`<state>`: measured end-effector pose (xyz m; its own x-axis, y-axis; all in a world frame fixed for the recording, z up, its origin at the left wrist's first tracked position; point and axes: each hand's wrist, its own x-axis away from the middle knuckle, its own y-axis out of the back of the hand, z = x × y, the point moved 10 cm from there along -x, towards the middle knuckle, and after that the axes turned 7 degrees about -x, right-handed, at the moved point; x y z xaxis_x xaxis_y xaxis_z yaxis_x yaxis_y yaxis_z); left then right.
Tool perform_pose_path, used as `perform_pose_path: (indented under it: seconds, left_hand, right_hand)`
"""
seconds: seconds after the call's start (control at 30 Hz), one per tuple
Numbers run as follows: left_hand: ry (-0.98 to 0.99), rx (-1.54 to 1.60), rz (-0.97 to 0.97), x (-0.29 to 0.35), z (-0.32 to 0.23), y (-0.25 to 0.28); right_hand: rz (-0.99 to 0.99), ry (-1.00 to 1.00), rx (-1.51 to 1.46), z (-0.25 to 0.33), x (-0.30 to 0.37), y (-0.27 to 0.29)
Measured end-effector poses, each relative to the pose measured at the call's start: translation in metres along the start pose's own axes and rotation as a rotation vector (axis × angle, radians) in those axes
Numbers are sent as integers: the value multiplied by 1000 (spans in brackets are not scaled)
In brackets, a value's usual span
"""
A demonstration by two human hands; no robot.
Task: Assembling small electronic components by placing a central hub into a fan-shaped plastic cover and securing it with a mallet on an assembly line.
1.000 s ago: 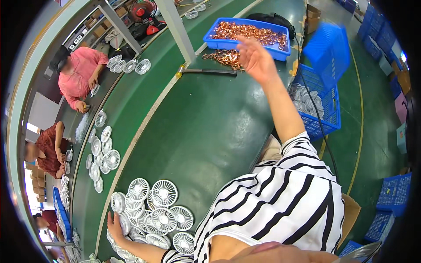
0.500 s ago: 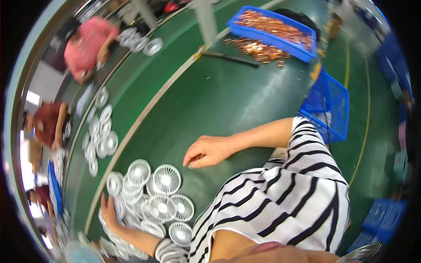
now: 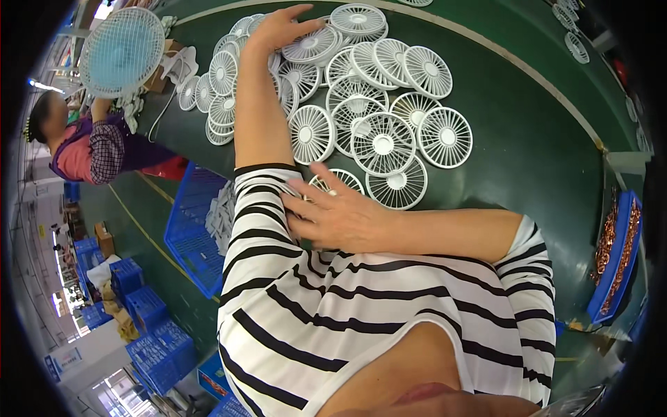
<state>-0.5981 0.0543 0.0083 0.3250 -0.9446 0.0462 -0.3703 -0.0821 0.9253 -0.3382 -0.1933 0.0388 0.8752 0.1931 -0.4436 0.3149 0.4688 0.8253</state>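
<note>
White round plastic fan grilles [image 3: 383, 144] with radial spokes lie in an overlapping pile on the green table. My left hand [image 3: 281, 29] stretches over the far part of the pile, thumb and fingers apart, just above or touching a tilted grille [image 3: 312, 46]; contact is hard to tell. Across my body, my right hand [image 3: 344, 217] is open with spread fingers, close to my left sleeve. Partly behind its fingers lies another grille [image 3: 347, 182]. Nothing shows in the right hand.
On the left stands a fan [image 3: 121, 52] with a pale blue centre, near a co-worker [image 3: 90, 149]. Below the table's left edge is a blue basket [image 3: 191, 240] of light grey parts. A blue tray [image 3: 618, 257] of copper-coloured pieces sits at the right.
The view has swung left. My left arm is now stretched out over the pile. My right hand has come across toward my left sleeve, its curled fingers now spread.
</note>
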Motion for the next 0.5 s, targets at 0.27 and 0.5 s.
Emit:
perform_pose_path:
  seconds: [0.27,0.5]
  left_hand:
    - [-122,175,-130,25,-46,35]
    - [-367,38,-197,114,-172,66]
  right_hand:
    - [59,-123,16,-27,61,23]
    - [99,-130,1,-27,141,67]
